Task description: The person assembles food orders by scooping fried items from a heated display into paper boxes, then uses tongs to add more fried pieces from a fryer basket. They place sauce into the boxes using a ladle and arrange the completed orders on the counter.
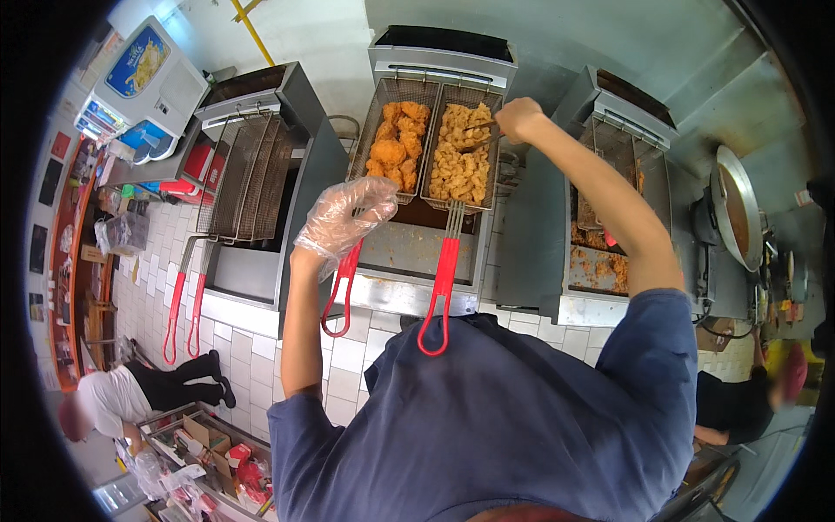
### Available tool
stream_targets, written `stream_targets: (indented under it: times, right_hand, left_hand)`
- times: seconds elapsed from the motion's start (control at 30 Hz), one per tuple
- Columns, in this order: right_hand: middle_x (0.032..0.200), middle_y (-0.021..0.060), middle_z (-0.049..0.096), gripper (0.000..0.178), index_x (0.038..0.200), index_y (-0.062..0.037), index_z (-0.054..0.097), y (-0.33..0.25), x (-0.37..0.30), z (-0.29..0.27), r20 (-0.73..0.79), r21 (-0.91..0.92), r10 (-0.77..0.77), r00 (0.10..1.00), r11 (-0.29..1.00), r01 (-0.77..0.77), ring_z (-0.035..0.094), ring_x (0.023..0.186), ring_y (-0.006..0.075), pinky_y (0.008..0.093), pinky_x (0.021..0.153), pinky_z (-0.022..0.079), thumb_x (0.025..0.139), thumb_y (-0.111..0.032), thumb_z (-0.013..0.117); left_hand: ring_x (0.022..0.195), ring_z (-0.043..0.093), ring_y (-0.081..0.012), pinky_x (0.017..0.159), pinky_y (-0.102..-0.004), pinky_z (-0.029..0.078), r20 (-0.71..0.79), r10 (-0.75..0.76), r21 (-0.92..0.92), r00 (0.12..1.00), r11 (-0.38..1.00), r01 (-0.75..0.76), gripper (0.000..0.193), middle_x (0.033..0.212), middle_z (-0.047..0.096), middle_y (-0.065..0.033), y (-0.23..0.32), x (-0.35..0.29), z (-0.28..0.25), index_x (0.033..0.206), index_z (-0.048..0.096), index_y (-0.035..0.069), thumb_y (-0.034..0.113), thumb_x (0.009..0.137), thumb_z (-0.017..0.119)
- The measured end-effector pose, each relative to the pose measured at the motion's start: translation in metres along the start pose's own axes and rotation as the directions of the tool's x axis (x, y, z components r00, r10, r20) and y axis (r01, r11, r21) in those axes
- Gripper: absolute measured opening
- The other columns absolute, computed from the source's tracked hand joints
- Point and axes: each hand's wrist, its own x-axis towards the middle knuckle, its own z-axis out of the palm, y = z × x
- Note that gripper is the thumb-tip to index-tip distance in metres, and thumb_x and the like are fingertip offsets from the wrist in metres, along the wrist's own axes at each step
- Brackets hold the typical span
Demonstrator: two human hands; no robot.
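Clear plastic (327, 228) covers the left grip (350, 214), whose hold I cannot tell; it could melt against the left basket (407, 90) if hot. In the right basket (457, 94), pale fried pieces (461, 176) might spill if metal tongs (485, 141), clasped in the right grip (520, 120), scoop roughly.

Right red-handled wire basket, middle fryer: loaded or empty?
Loaded: lumpy golden food pieces lie along most of the wire basket.

Glossy plastic handle (446, 261), metal-mesh basket (461, 93)
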Motion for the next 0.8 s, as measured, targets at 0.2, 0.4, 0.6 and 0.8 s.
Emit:
stream_targets:
  times: [0.2,0.4,0.6,0.8]
  right_hand:
    - [0.107,0.0178,0.078,0.019,0.101,-0.0027,0.079,-0.015,-0.004,0.008,-0.044,0.059,-0.030,0.999,0.998,0.032,0.076,0.102,0.0347,0.0444,0.084,0.062,0.084,-0.009,0.074]
    - [0.109,0.0175,0.078,0.020,0.103,-0.0028,0.079,0.009,-0.022,0.014,-0.111,0.112,-0.029,0.993,0.993,0.041,0.075,0.104,0.0351,0.0451,0.086,0.061,0.087,-0.011,0.069]
    - [0.105,0.0154,0.078,0.037,0.124,-0.0062,0.074,0.048,-0.041,0.035,-0.220,0.318,0.009,0.976,0.946,0.063,0.075,0.098,0.0328,0.0439,0.085,0.060,0.091,-0.021,0.074]
    - [0.089,0.0035,0.071,0.035,0.128,-0.0073,0.070,0.064,-0.061,0.071,0.116,0.910,0.030,0.993,0.397,-0.118,0.059,0.055,0.0105,0.0276,0.044,0.043,0.099,-0.026,0.072]
  left_hand:
    - [0.097,0.074,-0.0201,0.090,-0.0360,0.059,0.019,-0.014,0.038,1.000,0.999,0.014,0.031,0.115,0.076,-0.0106,0.003,-0.010,0.001,0.122,0.071,0.002,0.020,0.097,0.077]
    - [0.095,0.074,-0.0200,0.090,-0.0360,0.059,0.003,-0.031,0.006,1.000,1.000,0.031,0.030,0.115,0.076,-0.0109,0.001,-0.025,-0.003,0.122,0.070,0.002,0.019,0.098,0.076]
    - [0.098,0.074,-0.0188,0.091,-0.0354,0.059,0.019,-0.044,0.006,0.999,0.999,0.044,0.028,0.116,0.076,-0.0102,-0.003,-0.026,-0.007,0.122,0.070,0.002,0.016,0.098,0.076]
    - [0.105,0.072,-0.0177,0.096,-0.0341,0.058,0.063,-0.072,-0.157,0.995,0.984,0.081,0.026,0.119,0.075,-0.0093,-0.009,-0.014,-0.005,0.121,0.071,0.002,0.014,0.098,0.075]
